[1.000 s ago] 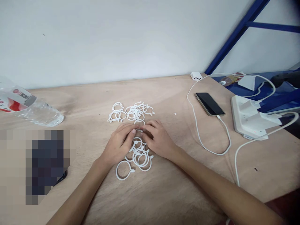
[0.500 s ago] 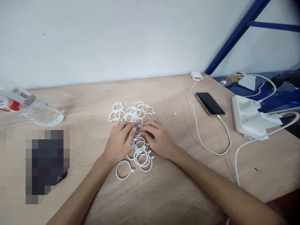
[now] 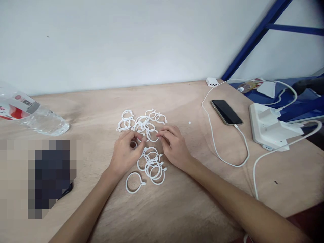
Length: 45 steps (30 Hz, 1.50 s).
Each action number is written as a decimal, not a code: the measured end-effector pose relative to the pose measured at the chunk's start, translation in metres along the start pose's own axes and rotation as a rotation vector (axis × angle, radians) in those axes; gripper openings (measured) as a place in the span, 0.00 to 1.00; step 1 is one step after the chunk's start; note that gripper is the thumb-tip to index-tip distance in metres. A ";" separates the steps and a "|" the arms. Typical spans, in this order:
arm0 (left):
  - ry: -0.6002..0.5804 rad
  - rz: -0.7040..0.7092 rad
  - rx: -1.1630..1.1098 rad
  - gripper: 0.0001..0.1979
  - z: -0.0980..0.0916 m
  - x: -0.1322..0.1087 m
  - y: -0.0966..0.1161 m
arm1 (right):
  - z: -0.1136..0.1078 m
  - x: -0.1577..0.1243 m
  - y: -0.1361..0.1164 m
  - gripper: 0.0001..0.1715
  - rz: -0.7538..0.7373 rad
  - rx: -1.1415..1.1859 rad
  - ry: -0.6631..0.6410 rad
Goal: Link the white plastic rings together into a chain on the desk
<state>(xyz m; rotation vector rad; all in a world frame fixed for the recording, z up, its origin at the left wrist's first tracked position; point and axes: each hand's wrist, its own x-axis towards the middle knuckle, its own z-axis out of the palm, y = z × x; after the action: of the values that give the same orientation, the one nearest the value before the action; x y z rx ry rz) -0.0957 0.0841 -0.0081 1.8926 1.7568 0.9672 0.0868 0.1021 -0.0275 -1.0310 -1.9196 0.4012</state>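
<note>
White plastic curtain rings, each with a small eyelet, lie on the wooden table in two groups. The far pile [image 3: 143, 123] is tangled, just beyond my hands. A nearer heap of overlapping rings [image 3: 154, 168] lies below and between my wrists, with a single ring [image 3: 134, 183] apart at its lower left. My left hand [image 3: 128, 148] is closed in a pinch on a ring, whose white edge shows inside the curled fingers. The fingers of my right hand [image 3: 174, 146] are pinched together at the right edge of a ring [image 3: 152, 140] at the pile's near side.
A clear water bottle [image 3: 50, 121] lies at the left, above a blurred-out dark object [image 3: 52, 179]. On the right are a phone [image 3: 226, 112] on a white charging cable [image 3: 215, 148], a power strip [image 3: 268, 128] with plugs, and a small white block [image 3: 212, 82] by the wall.
My hands have drawn apart slightly, the left leftward and the right a little to the right. More of the rings between them shows now. The nearer heap stays put.
</note>
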 end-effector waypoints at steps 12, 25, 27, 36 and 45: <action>0.112 -0.076 -0.033 0.10 0.001 0.000 -0.006 | 0.000 0.003 0.003 0.10 0.244 0.145 0.036; -0.041 0.386 -0.053 0.19 -0.002 -0.006 -0.008 | -0.001 0.000 -0.005 0.10 0.306 0.644 -0.025; -0.032 0.392 -0.112 0.17 -0.001 -0.005 -0.010 | -0.001 0.000 -0.005 0.12 0.331 0.632 -0.044; -0.057 0.389 -0.143 0.16 -0.002 -0.006 -0.009 | -0.006 0.003 -0.004 0.07 0.251 0.508 -0.167; 0.038 0.200 -0.272 0.15 -0.011 -0.003 -0.013 | -0.007 0.004 -0.008 0.07 0.224 0.479 -0.178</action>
<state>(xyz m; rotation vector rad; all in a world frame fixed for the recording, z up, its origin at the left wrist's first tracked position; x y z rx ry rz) -0.1126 0.0813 -0.0096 1.9060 1.3905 1.2517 0.0879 0.0995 -0.0160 -0.9089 -1.7376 1.0543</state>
